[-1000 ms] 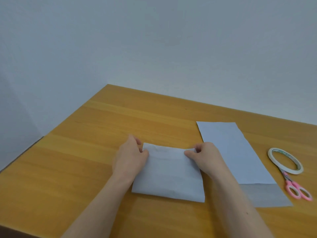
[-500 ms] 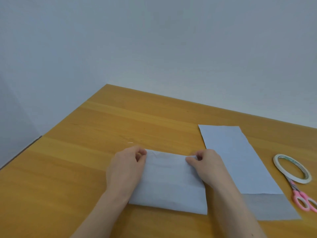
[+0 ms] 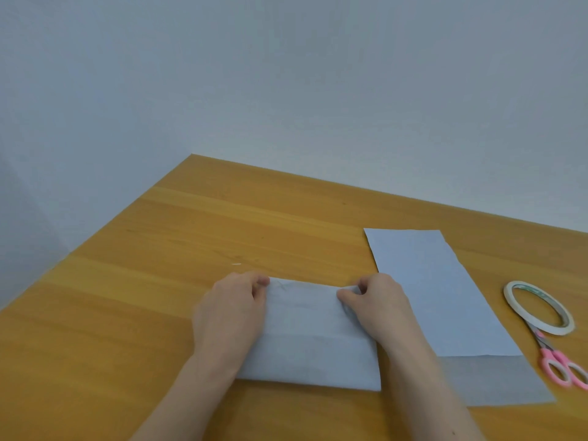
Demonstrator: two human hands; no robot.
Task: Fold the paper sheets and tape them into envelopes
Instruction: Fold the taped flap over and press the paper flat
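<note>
Folded paper sheet (image 3: 313,338) lying on the desk (image 3: 159,281), its far corners pinched by the curled fingers of the left hand (image 3: 232,308) and right hand (image 3: 377,305). Beside it: flat sheet (image 3: 436,297), tape roll (image 3: 538,307), pink scissors (image 3: 560,364).

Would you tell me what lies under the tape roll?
The tape roll rests on the scissors' blades and the table; the blade tips are hidden beneath it, pink handles showing.
</note>
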